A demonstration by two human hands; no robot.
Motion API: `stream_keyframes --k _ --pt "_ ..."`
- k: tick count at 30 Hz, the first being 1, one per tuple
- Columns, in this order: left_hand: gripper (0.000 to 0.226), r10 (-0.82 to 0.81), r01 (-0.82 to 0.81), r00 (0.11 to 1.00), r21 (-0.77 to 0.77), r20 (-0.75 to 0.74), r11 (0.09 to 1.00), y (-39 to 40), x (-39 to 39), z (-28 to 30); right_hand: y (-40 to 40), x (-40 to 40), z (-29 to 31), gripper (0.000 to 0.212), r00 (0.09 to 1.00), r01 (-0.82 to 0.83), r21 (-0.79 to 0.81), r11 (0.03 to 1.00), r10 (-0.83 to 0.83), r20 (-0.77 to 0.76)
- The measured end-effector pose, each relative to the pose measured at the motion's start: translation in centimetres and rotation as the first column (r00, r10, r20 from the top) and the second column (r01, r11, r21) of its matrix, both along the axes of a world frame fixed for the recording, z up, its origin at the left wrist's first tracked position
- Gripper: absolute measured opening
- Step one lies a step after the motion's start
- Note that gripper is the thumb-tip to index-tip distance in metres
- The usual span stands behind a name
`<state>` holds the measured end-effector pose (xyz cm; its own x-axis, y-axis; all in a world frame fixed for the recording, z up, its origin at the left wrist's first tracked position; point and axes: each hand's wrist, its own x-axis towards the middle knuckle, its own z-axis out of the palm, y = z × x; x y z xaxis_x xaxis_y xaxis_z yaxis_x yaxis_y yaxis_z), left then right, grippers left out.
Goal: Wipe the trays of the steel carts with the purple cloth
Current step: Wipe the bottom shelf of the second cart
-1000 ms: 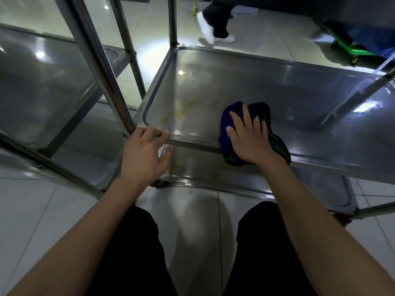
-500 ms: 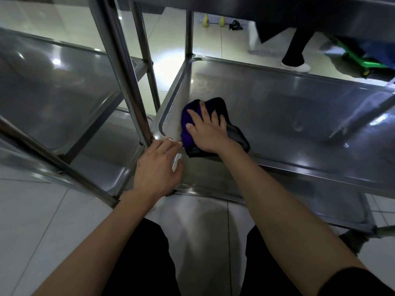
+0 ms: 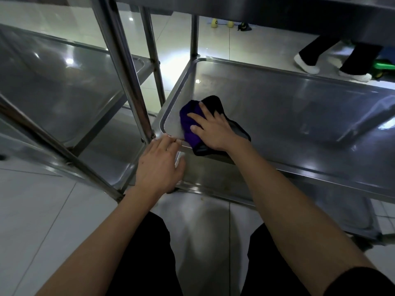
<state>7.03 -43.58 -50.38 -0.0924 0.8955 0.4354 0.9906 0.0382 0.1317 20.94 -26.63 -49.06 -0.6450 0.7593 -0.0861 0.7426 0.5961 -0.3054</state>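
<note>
The cloth [image 3: 193,124] is pressed flat under the right hand [image 3: 213,129], fingers spread over it, in the near left corner of the middle tray [image 3: 288,107]. The tray's long axis runs away to the right, so the unwiped steel is judged to lie rightward of the grip. The tray's near rim is gripped by the left hand [image 3: 159,167], fingers curled over it, just beside the post [image 3: 126,77]. A second cart [image 3: 53,82] stands left; tiled floor [image 3: 32,210] lies below.
</note>
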Motion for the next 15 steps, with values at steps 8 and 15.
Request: stream_keyframes --k 8,15 --pt "0.029 -0.142 0.146 0.989 -0.09 0.046 0.985 4.9 8.6 2.6 -1.2 12.8 -0.2 0.053 0.971 0.235 0.033 0.971 -0.236 0.044" --pt "0.034 -0.263 0.269 0.963 -0.236 0.057 0.934 9.2 17.7 2.9 -2.7 26.8 0.3 0.062 0.903 0.407 0.064 0.911 -0.412 0.124"
